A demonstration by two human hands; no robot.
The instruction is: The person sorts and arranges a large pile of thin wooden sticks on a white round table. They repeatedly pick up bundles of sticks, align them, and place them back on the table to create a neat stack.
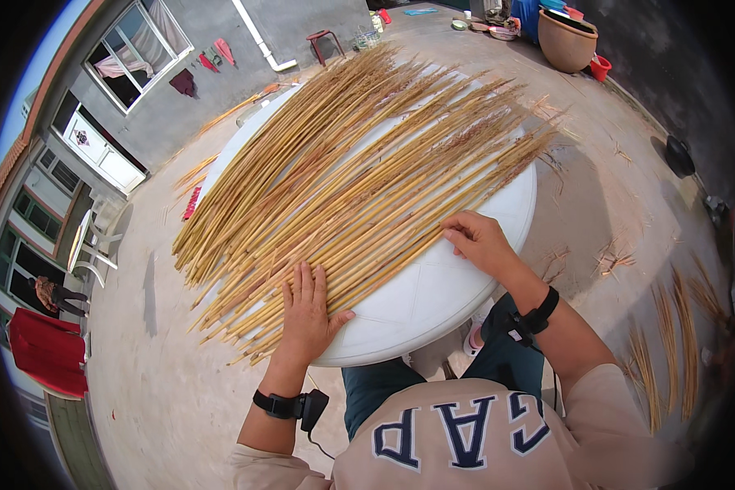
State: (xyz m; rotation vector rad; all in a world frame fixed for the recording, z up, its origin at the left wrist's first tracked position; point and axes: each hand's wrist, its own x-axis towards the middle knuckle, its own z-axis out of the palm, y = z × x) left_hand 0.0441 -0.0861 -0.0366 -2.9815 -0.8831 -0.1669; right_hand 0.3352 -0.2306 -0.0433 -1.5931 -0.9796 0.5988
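Observation:
A wide layer of long, dry, yellow-brown stalks (335,196) with feathery seed heads lies fanned across a round white table (416,314). The seed heads point to the far right, the cut ends to the near left, some past the table's edge. My left hand (306,318) rests flat on the nearest stalks by their cut ends, fingers stretched and thumb apart. Farther along the same near side, my right hand (480,242) has its fingers bent and thumb drawn in around the outermost stalk (420,247). Its fingertips are partly hidden.
More stalks (665,351) lie on the concrete ground at right, with scattered scraps (612,257). A white chair (94,245) stands left, beyond it a person (57,296) and a red cloth (47,351). A large clay pot (567,41) and red bucket (600,68) stand back right.

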